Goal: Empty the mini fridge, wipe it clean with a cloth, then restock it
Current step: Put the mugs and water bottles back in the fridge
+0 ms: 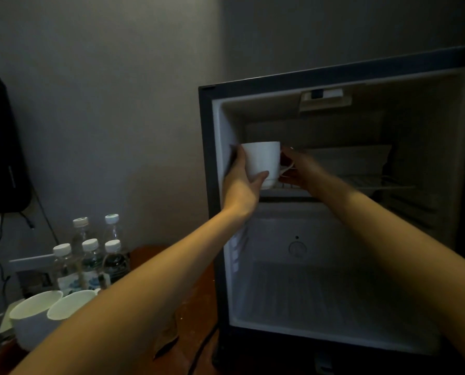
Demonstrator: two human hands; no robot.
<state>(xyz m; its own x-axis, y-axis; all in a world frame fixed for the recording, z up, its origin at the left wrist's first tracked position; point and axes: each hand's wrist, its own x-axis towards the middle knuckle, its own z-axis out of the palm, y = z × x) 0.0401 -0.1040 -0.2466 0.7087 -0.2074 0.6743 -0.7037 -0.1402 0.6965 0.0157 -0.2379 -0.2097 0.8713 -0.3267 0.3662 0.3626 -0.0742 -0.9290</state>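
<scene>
Mug [262,161] at the upper wire shelf [374,185] of the mini fridge [205,212], front-left corner. The left hand [242,182] wraps its body and the right hand [299,169] curls at the handle, likely steadying it. Water bottles [90,255] and two more mugs [36,309] wait on the surface [193,307] alongside.

Mug [262,161] was plain white. Mini fridge [208,185] showed black casing and a white liner. Bottles [90,255] were clear with white caps and blue-white labels. Cups [34,318] were white, tabletop [196,293] reddish-brown, wall [117,104] grey.
</scene>
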